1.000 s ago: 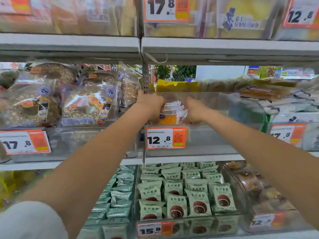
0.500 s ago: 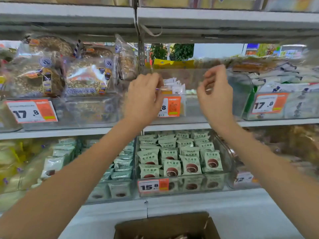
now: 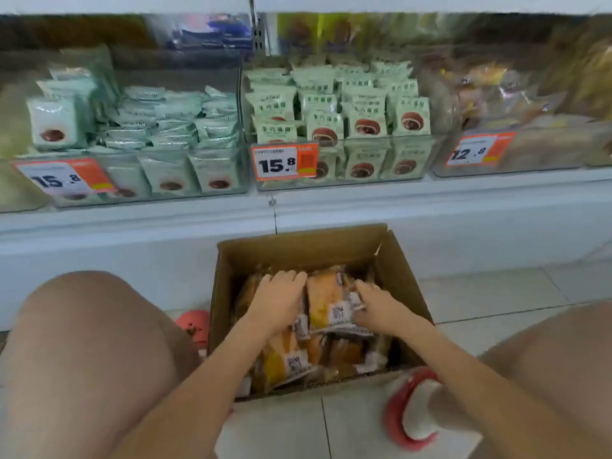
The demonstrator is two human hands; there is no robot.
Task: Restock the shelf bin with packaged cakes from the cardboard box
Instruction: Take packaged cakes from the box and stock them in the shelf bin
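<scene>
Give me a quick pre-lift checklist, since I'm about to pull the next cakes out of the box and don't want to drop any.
1. Both hands in the cardboard box: ok.
2. Left hand resting on packaged cakes: ok.
3. Right hand at the same pack's other side: ok.
4. Grip closed firmly around a pack: cannot tell.
5. Box flaps open, exit unobstructed: ok.
6. Target shelf bin in view: not ok; only lower bins show.
</scene>
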